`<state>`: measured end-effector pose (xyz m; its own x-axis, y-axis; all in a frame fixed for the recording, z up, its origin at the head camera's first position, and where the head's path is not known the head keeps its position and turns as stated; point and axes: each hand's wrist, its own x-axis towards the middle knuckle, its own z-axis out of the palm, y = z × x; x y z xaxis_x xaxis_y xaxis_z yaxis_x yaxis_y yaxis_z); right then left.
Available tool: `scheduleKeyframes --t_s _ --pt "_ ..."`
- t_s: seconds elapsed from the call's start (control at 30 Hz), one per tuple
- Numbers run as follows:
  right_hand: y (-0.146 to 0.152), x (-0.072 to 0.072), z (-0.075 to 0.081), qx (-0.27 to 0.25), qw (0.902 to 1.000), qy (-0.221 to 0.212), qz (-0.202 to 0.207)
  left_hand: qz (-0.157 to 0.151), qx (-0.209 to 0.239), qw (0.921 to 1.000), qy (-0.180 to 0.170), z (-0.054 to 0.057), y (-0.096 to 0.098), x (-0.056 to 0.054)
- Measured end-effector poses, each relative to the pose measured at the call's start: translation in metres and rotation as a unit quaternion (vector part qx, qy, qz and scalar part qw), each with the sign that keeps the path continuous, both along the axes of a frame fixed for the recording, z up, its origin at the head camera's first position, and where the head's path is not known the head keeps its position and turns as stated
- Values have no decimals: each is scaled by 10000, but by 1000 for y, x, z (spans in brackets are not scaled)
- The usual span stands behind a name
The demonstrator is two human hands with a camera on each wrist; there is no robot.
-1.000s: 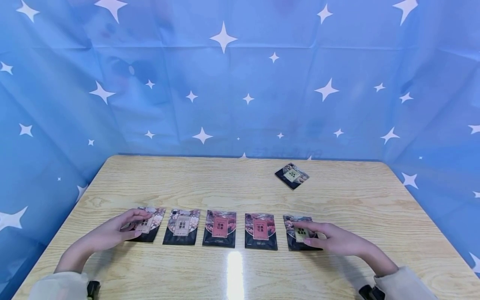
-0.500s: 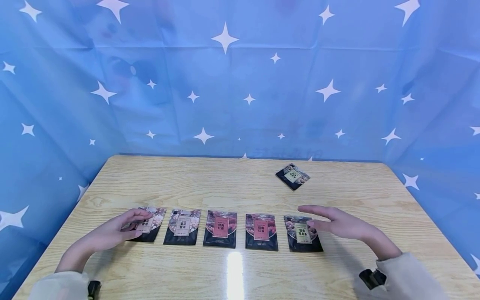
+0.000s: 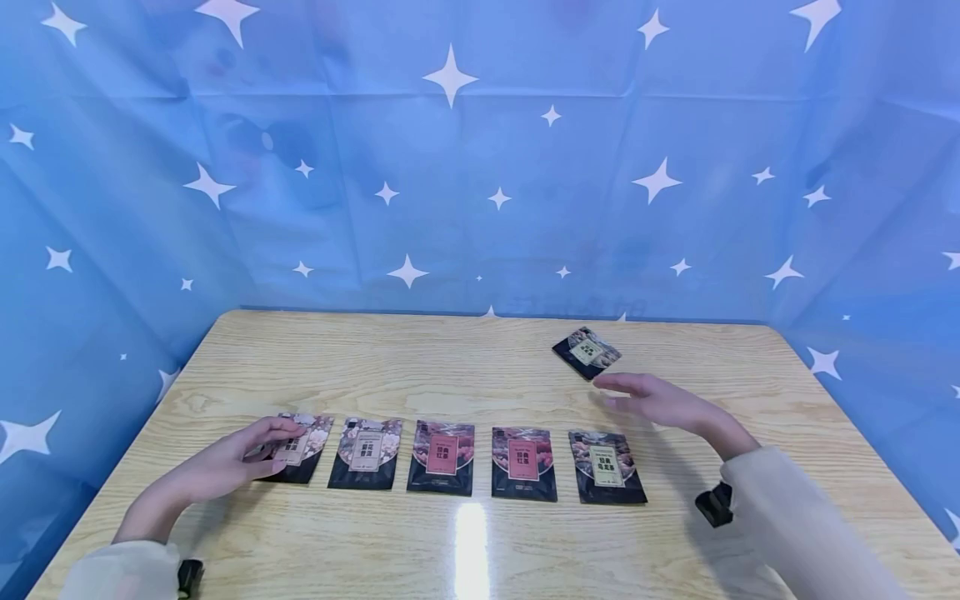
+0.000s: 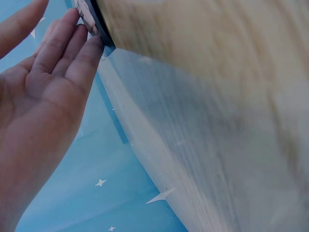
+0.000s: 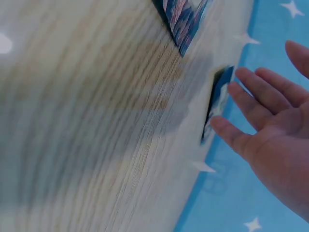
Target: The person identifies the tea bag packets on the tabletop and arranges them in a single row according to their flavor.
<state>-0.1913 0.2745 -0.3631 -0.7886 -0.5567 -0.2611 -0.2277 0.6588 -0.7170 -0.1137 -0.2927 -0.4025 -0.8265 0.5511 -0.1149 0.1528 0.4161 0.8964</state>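
In the head view, my left hand [image 3: 221, 457] rests on the leftmost tea sachet [image 3: 318, 439], fingertips on its pale floral front and thumb near its lower edge. The left wrist view shows these fingers nearly straight against the sachet's edge [image 4: 99, 21]. My right hand [image 3: 663, 406] hovers with fingers extended and nothing in them. Its fingertips are just below a green-labelled sachet [image 3: 586, 350] lying tilted near the table's back. In the right wrist view the fingers [image 5: 256, 104] overlap that sachet [image 5: 218, 101]. Another green-labelled sachet [image 3: 609, 471] ends the front row on the right.
Between the row's ends lie a pink-labelled floral sachet [image 3: 365, 454] and two red-labelled ones, one at left [image 3: 441, 458] and one at right [image 3: 523, 464]. All lie flat on the wood-grain table [image 3: 390, 358]. A blue star-patterned cloth [image 3: 465, 225] hangs behind and beside it.
My right hand has lifted off the green-labelled sachet at the row's right end and moved away toward the back sachet, leaving it lying in the row. The left hand stays in place.
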Motion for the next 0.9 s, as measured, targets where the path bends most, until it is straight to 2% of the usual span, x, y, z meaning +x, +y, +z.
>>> scheduleKeyframes --t_s 0.23,0.47,0.67,0.9 --pt "-7 -22 -6 -86 9999 7 -101 11 -92 9999 46 1 1 -1" --pt "-10 -31 -16 5 9998 -60 -176 -5 -107 9999 62 0 1 -2" --pt "-7 -31 -21 78 10000 9 -29 1 -130 9999 78 0 0 -2" --pt "3 -20 -22 115 9999 -19 33 44 -231 9996 143 0 0 -1"
